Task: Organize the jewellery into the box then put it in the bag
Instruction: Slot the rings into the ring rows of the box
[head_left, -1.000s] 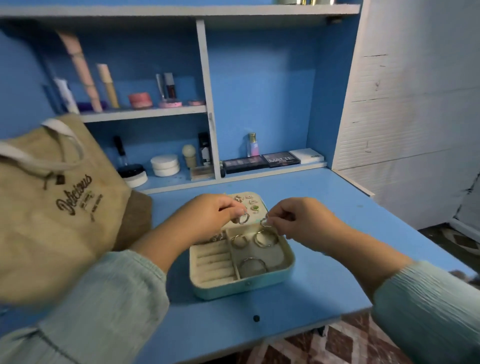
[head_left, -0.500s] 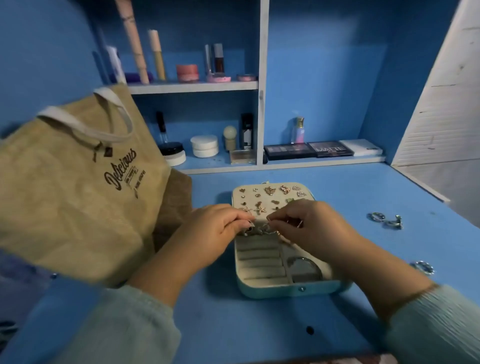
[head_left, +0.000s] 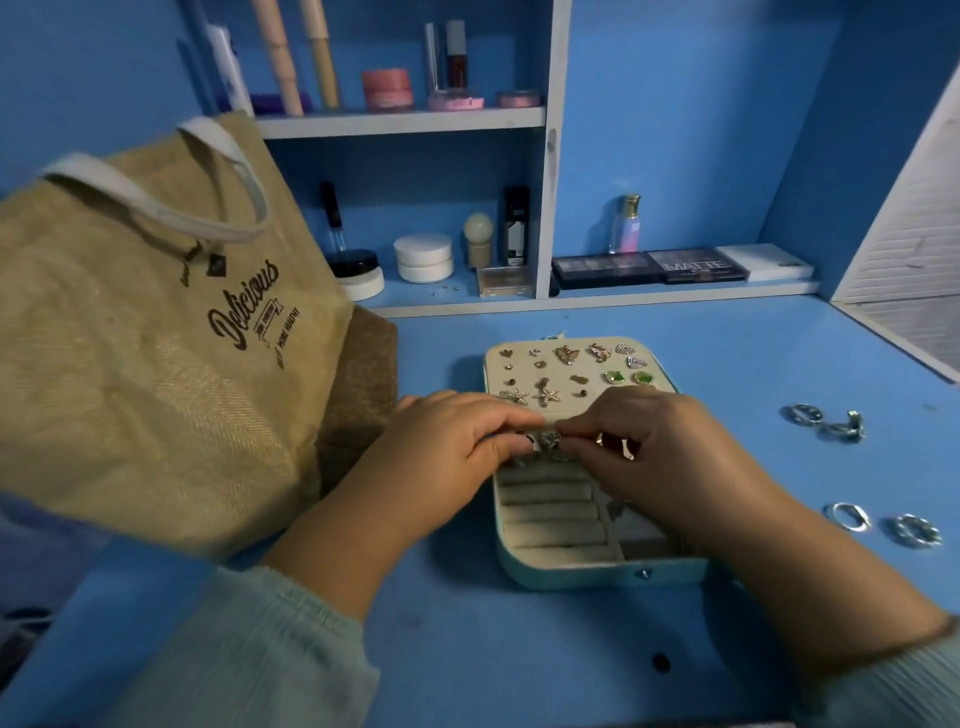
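Observation:
An open pale-teal jewellery box (head_left: 571, 569) lies on the blue desk, its flat lid (head_left: 498, 374) studded with several earrings. My left hand (head_left: 457, 441) and my right hand (head_left: 649, 447) meet over the back of the ring rolls, both pinching a small silvery ring (head_left: 549, 442) between their fingertips. The ring slots in front of them lie bare. A tan jute bag (head_left: 156, 338) printed "Delicious" stands at the left. Loose silver rings lie on the desk at the right (head_left: 802, 414) (head_left: 849, 516) (head_left: 914, 530).
Blue shelves behind hold cosmetics: white jars (head_left: 423, 257), a perfume bottle (head_left: 626, 226), eyeshadow palettes (head_left: 649, 267), tubes and pink pots on the upper shelf. A white slatted panel (head_left: 914, 234) rises at the right. A brown fabric piece (head_left: 363, 384) sits beside the bag.
The camera view has moved closer and left. Both hands have come together over the rear of the ring rolls, pinching a ring; loose rings at the right have come into view.

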